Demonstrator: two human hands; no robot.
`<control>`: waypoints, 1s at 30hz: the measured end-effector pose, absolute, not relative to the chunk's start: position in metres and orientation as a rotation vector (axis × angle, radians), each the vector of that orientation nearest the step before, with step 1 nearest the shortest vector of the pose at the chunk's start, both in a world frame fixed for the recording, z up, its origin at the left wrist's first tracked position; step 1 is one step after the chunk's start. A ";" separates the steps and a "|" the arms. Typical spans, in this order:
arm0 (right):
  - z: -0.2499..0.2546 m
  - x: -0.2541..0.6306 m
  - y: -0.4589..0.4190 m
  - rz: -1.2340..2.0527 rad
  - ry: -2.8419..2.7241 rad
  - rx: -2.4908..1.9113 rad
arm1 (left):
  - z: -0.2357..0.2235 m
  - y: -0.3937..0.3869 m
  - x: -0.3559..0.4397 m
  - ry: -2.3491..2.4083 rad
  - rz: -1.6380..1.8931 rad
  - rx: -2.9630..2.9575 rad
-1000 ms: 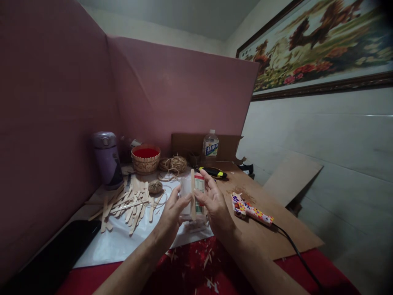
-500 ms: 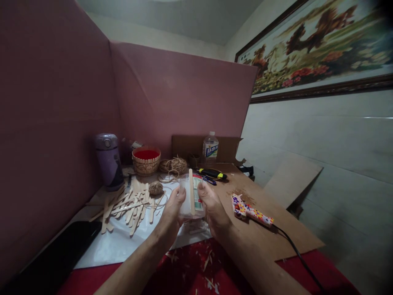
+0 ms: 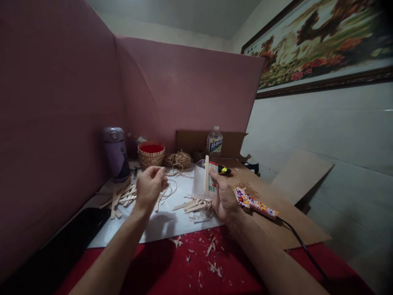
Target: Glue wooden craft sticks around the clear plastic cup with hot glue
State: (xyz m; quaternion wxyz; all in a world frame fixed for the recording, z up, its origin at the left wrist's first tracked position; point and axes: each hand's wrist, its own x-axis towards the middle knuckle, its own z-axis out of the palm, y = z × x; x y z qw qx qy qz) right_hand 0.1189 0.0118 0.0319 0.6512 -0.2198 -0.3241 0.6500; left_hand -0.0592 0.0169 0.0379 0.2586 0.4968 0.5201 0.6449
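Note:
A clear plastic cup (image 3: 199, 185) with a green and red label is in my right hand (image 3: 225, 198), whose fingers close around its right side. One wooden craft stick (image 3: 206, 176) stands upright against the cup's wall, its tip above the rim. My left hand (image 3: 151, 184) hovers left of the cup with its fingertips pinched together; I cannot make out anything between them. Below and behind that hand lies a pile of craft sticks (image 3: 118, 198), partly hidden by it. More craft sticks (image 3: 195, 205) and wood scraps lie under the cup.
A patterned glue gun (image 3: 256, 207) with a black cord lies on brown cardboard at right. Toward the back stand a purple flask (image 3: 116, 153), a stick-covered basket (image 3: 151, 155), coiled twine (image 3: 179, 159) and a bottle (image 3: 214, 143). A black phone-like slab (image 3: 89, 225) sits left.
My left hand has let go of the cup and moved left over the craft sticks. My right hand keeps the cup, now slightly higher and further right in view.

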 end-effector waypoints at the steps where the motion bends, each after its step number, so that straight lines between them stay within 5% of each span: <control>1: 0.032 0.120 0.013 1.478 -0.730 -0.507 | 0.041 0.021 -0.070 1.554 1.808 1.350; 5: 0.034 0.122 0.013 1.530 -0.675 -0.546 | 0.038 0.034 -0.100 2.166 1.304 1.690; 12: 0.043 0.133 0.023 1.485 -0.525 -0.504 | 0.010 0.041 -0.065 1.912 0.990 2.026; 30: 0.037 0.135 0.027 1.477 -0.699 -0.530 | 0.034 0.020 -0.100 2.130 0.862 1.726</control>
